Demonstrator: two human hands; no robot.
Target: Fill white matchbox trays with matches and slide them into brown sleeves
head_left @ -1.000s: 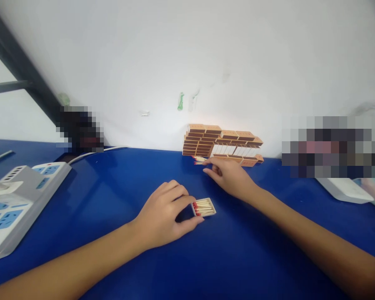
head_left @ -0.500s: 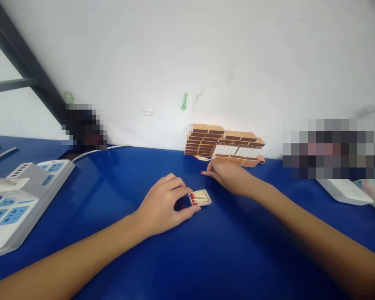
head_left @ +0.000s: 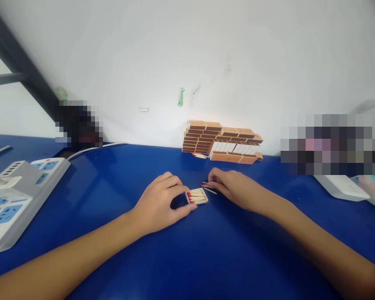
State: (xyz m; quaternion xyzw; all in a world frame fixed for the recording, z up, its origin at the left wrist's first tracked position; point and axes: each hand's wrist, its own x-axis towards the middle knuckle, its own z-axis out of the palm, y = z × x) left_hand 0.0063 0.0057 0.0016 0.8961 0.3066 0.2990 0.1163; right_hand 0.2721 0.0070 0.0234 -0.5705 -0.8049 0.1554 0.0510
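Observation:
Thumb and fingers of my left hand [head_left: 161, 204] grip the left end of a small white matchbox tray [head_left: 206, 201], which lies on the blue table. Red-headed matches [head_left: 196, 195] fill the tray, heads toward that hand. Just right of the tray, my right hand [head_left: 234, 185] pinches a few matches [head_left: 210, 190]; their red heads point left. One of these sticks angles down to the right below the fingertips. Exactly how many are held cannot be made out.
Stacked matchboxes [head_left: 197, 137] stand against the wall, with loose matches [head_left: 200, 156] at their foot. On the left lies a power strip [head_left: 54, 173] with a plug and cable. A white object [head_left: 340, 187] and blurred items are at the right.
My right hand has come down and nearer the tray from beside the stacked boxes, carrying matches. My left hand keeps its grip on the tray. The view has shifted slightly.

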